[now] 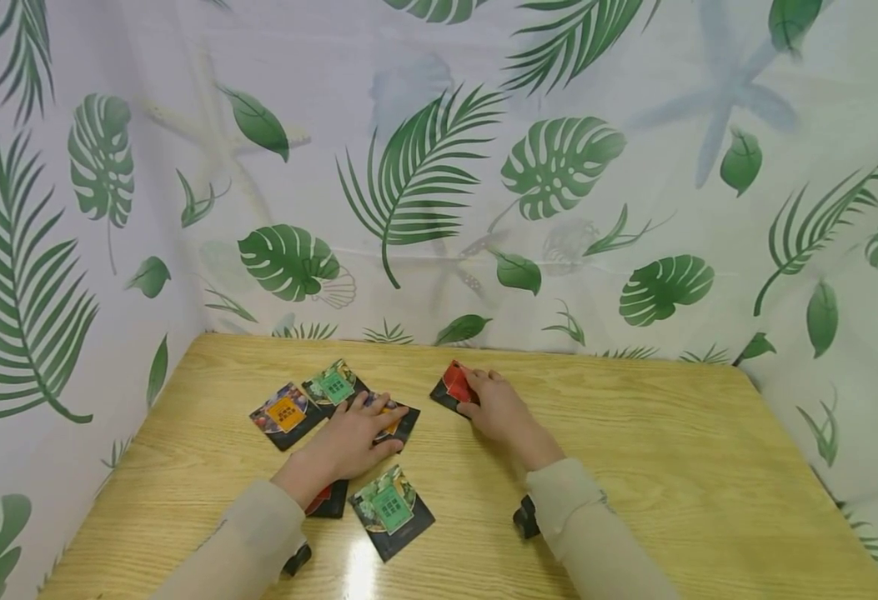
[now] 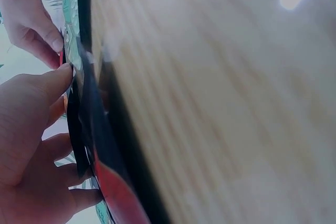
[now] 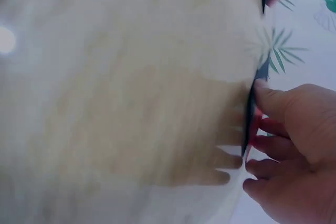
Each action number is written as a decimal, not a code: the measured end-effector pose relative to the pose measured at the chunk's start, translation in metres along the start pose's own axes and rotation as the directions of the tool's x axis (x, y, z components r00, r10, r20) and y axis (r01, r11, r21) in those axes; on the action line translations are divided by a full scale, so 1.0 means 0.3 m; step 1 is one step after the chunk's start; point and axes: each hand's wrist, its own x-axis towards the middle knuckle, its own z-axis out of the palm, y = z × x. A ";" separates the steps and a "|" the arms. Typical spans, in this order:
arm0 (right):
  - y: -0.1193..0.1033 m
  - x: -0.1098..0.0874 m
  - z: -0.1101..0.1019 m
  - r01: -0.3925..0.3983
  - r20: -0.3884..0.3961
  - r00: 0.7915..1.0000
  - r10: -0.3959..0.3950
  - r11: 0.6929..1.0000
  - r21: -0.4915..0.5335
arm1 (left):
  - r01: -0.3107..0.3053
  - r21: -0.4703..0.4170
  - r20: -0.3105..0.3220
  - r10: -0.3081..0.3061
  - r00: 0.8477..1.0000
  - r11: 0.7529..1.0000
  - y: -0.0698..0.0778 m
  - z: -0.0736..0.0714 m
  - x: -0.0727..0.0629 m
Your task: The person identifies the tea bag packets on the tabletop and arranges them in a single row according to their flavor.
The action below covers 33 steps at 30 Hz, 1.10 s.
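My left hand [image 1: 352,437] lies palm down with fingers spread, touching a black packet with an orange label [image 1: 403,423] and covering much of it. In the left wrist view its thumb [image 2: 60,80] shows beside the packet edges. Farther right, my right hand [image 1: 502,408] holds a red-and-black packet [image 1: 449,390] by its right side. The right wrist view shows the thumb and fingers of that hand [image 3: 294,140] at this packet's edge, close over the table. Beneath the left wrist, a second red packet [image 1: 331,500] is partly hidden.
Left of the left hand lies an orange-label packet [image 1: 286,414], with a green-label packet [image 1: 336,385] behind it. Another green-label packet [image 1: 392,510] lies nearer, between the forearms. A leaf-print cloth [image 1: 439,200] stands along the back and sides of the wooden table [image 1: 671,467].
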 end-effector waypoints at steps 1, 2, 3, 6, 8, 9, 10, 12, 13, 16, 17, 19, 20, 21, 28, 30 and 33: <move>0.008 -0.002 -0.008 0.009 0.017 1.000 -0.009 1.000 0.012 | 0.000 -0.001 0.002 0.000 1.000 1.000 0.001 -0.001 -0.001; 0.016 -0.004 -0.016 0.017 0.032 0.999 -0.018 1.000 0.025 | 0.001 0.000 0.003 -0.001 1.000 1.000 0.001 -0.001 -0.001; 0.025 -0.007 -0.023 0.027 0.046 0.999 -0.028 0.999 0.034 | 0.001 0.003 0.003 -0.001 1.000 1.000 0.002 0.000 -0.001; 0.057 -0.012 -0.036 0.055 0.078 0.995 -0.059 0.997 0.061 | -0.001 0.010 0.009 0.001 1.000 1.000 0.006 -0.004 -0.002; 0.079 -0.017 -0.042 0.084 0.085 0.992 -0.089 0.994 0.064 | -0.001 0.007 0.009 0.001 1.000 1.000 0.008 -0.002 -0.004; 0.089 -0.020 -0.044 0.101 0.087 0.990 -0.107 0.993 0.063 | 0.000 0.005 0.010 0.000 1.000 1.000 0.009 -0.002 -0.005; 0.097 -0.024 -0.046 0.118 0.088 0.988 -0.123 0.991 0.066 | 0.000 0.001 0.010 0.000 1.000 1.000 0.010 -0.002 -0.006; 0.113 -0.032 -0.049 0.152 0.083 0.984 -0.157 0.986 0.063 | 0.003 -0.006 0.011 -0.003 1.000 1.000 0.012 -0.003 -0.009; 0.120 -0.036 -0.050 0.170 0.073 0.982 -0.174 0.984 0.061 | 0.005 -0.007 0.011 -0.004 1.000 1.000 0.013 -0.004 -0.010; 0.138 -0.048 -0.050 0.195 0.044 0.979 -0.198 0.979 0.053 | 0.005 -0.006 0.009 -0.005 1.000 1.000 0.013 -0.006 -0.011; 0.145 -0.050 -0.049 0.193 0.036 0.980 -0.195 0.980 0.049 | 0.005 -0.004 0.008 -0.005 1.000 1.000 0.013 -0.007 -0.011; 0.158 -0.054 -0.048 0.180 0.024 0.983 -0.181 0.983 0.041 | 0.003 0.000 0.008 -0.003 1.000 1.000 0.012 -0.007 -0.010; 0.165 -0.056 -0.047 0.167 0.025 0.985 -0.168 0.985 0.033 | 0.002 0.001 0.008 -0.002 1.000 1.000 0.012 -0.005 -0.010; 0.171 -0.058 -0.047 0.153 0.030 0.988 -0.153 0.988 0.026 | 0.001 0.002 0.008 -0.001 1.000 1.000 0.012 -0.005 -0.010; 0.200 -0.077 -0.061 0.065 0.071 0.996 -0.061 0.997 -0.047 | 0.002 0.001 0.008 -0.002 1.000 1.000 0.011 -0.003 -0.010; 0.206 -0.082 -0.065 0.052 0.070 0.996 -0.048 0.997 -0.059 | 0.001 0.001 0.008 -0.001 1.000 1.000 0.011 -0.002 -0.010; 0.221 -0.089 -0.068 0.048 0.062 0.997 -0.044 0.997 -0.059 | -0.001 -0.001 0.008 0.001 1.000 1.000 0.011 -0.002 -0.011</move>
